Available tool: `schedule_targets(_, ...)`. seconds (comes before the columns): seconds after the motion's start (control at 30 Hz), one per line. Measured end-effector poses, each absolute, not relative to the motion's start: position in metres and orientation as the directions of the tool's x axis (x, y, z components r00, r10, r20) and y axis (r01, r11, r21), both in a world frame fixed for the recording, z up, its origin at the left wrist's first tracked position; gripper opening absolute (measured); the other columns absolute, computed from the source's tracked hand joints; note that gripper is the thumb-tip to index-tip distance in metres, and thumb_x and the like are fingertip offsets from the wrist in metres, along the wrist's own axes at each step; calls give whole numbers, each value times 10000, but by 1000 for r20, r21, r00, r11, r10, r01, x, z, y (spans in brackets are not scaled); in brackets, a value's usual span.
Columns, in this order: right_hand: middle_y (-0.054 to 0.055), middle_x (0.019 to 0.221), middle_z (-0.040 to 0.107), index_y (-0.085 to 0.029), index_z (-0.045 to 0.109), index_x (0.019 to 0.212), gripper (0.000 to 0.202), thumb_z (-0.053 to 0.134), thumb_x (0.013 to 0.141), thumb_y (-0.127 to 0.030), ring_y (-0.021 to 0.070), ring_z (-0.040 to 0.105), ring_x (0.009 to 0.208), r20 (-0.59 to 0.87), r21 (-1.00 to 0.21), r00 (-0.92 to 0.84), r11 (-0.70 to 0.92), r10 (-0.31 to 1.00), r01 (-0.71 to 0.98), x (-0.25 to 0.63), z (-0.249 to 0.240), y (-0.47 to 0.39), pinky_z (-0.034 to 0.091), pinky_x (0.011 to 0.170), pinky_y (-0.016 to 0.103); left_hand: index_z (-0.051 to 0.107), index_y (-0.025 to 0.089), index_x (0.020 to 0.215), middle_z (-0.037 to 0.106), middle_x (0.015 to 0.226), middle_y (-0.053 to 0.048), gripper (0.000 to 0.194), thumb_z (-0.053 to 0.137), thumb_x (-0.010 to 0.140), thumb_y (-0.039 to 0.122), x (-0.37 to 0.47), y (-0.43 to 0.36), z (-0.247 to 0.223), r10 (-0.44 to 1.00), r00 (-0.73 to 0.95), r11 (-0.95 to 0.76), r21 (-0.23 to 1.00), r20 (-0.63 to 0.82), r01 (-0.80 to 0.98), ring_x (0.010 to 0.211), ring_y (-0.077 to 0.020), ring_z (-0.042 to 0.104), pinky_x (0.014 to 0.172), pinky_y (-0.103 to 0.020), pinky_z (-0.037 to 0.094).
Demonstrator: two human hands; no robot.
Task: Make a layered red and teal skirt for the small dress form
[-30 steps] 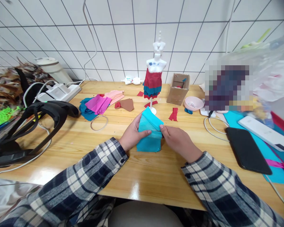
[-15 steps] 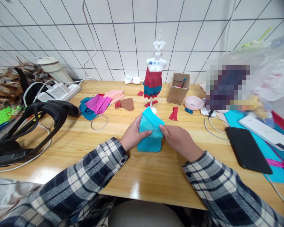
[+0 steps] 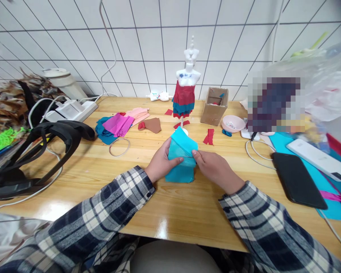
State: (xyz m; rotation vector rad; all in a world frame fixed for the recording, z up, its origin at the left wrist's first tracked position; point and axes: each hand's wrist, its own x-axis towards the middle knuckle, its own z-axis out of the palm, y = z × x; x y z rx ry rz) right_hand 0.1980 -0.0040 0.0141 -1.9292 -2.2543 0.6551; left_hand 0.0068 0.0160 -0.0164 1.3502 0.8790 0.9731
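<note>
A folded sheet of turquoise crepe paper is held over the table in front of me, its upper flap creased at a slant. My left hand grips its left side, thumb across the front and fingers behind. At the right edge, my right hand pinches the paper between thumb and curled fingers. A thin dark line runs between the left thumb and the right fingertips; I cannot tell what it is. Beyond the paper stands a small white mannequin wearing a layered red and blue paper skirt.
Coloured paper pieces and a hair-tie-like ring lie left, near a black headset and power strip. Rightward are a cardboard box, pink bowl, red scrap and black phone.
The upper flap of the turquoise paper has shifted slightly. Both hands keep their grip and have hardly moved.
</note>
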Motion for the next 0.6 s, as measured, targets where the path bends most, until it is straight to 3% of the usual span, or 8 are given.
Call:
schedule_targets(0.23, 45, 870, 712, -222, 626, 763, 570, 182, 1019, -472, 202, 625, 843, -224, -393, -120, 24, 967, 919, 210, 19, 3, 340, 663, 288, 458, 155, 1327, 594, 1354, -145, 709, 796, 714, 265, 6, 16, -15, 939, 340, -20, 995, 54, -102, 1251, -329, 565, 1046, -466, 478)
schedule_targets(0.6, 54, 873, 713, -224, 621, 758, 570, 177, 1008, -479, 215, 621, 841, -245, -365, -142, 44, 959, 930, 209, 17, 2, 339, 668, 297, 441, 160, 1358, 598, 1348, -151, 764, 812, 700, 277, 6, 17, -16, 939, 341, 8, 991, 39, -133, 1234, -345, 576, 1044, -505, 477)
